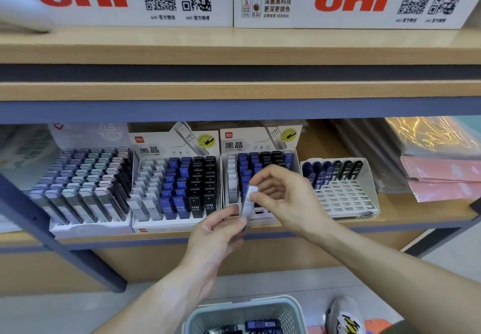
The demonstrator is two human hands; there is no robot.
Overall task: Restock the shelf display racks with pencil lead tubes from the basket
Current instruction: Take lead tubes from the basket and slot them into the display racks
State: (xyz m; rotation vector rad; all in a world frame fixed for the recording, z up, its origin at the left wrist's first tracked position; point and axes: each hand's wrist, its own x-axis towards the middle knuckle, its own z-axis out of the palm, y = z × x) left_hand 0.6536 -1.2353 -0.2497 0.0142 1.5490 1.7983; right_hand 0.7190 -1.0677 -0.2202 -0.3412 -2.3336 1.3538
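A white pencil lead tube (249,199) marked HB 0.5 stands almost upright in front of the second display rack (260,177). My left hand (221,232) pinches its lower end between thumb and fingers. My right hand (281,193) pinches its top with curled fingers. That rack holds white, blue and black tubes, and its front rows are partly hidden by my hands. A fuller rack (177,190) stands to its left. A pale basket (244,315) with dark and blue tubes inside sits on the floor below.
A pastel-tube rack (86,188) stands at the far left. A white grid rack (341,188) with only a back row of tubes is at the right. Plastic folders (437,167) lie at the shelf's right end. Uni boxes sit on the upper shelf. A shoe (343,315) is beside the basket.
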